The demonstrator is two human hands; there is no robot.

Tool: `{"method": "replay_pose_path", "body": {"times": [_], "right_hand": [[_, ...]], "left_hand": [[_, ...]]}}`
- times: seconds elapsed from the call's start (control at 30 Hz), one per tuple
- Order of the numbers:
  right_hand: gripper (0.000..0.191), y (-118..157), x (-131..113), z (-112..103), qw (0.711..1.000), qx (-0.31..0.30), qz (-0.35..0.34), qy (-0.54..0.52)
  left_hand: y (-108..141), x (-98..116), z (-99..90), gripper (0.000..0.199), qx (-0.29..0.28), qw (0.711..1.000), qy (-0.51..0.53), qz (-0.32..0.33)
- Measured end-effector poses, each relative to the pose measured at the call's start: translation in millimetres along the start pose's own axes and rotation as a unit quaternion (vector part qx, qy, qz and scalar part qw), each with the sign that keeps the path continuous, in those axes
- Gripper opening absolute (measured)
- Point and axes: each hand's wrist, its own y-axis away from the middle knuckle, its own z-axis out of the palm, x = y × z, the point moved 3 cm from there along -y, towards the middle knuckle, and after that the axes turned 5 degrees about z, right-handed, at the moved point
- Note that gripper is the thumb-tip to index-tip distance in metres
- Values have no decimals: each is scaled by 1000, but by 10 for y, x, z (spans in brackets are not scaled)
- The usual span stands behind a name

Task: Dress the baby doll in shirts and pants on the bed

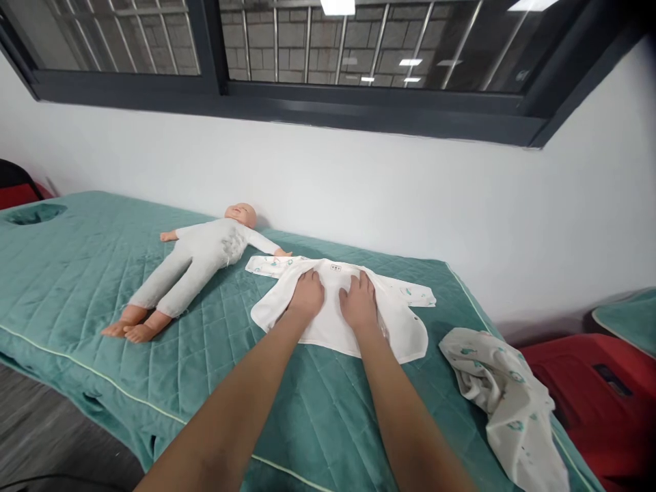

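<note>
A white baby top (328, 321) with a small green print on its sleeves lies spread on the green quilted cover, its front panels folded out to the sides and a neck label showing. My left hand (308, 292) rests on its inner left part, palm down, fingers laid on the cloth. Beside it my right hand (359, 301) lies on the inner right part, thumb apart from the fingers. Neither hand lifts the cloth. To the left a baby doll (205, 253) lies on its back in a white body suit, one hand touching or very near the top's left sleeve.
Printed white baby trousers or similar cloth (507, 396) lie crumpled at the right edge of the green-covered bed (102, 287). A red plastic stool (589, 383) stands beyond that edge. A white wall (359, 184) with a barred window runs along the back.
</note>
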Motion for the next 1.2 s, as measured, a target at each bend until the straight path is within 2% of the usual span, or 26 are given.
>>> {"method": "replay_pose_path", "body": {"times": [0.2, 0.3, 0.43, 0.67, 0.83, 1.03, 1.13, 1.2], "right_hand": [[52, 0, -35, 72, 998, -47, -42, 28], [59, -11, -48, 110, 994, -88, -37, 45], [66, -25, -51, 132, 988, -135, -17, 65], [73, 142, -75, 28, 989, -128, 24, 73], [69, 514, -140, -133, 989, -127, 17, 77], [63, 1239, -111, -352, 989, -100, -71, 85], [64, 1572, -105, -444, 988, -84, -98, 81], [64, 1689, -170, -489, 988, -73, -117, 71]], "left_hand": [[0, 32, 69, 44, -37, 996, 12, 78], [-26, 29, 122, 49, -56, 994, 19, 92], [-55, 26, 178, 57, -82, 995, 22, 55], [160, 115, 81, 63, -94, 995, 18, -18], [564, 242, -104, 61, -83, 996, 11, -20], [1417, 385, -425, 59, -70, 997, 16, 32], [1789, 351, -643, 59, -62, 994, 32, 89], [1918, 234, -824, 57, -54, 989, 47, 128]]}}
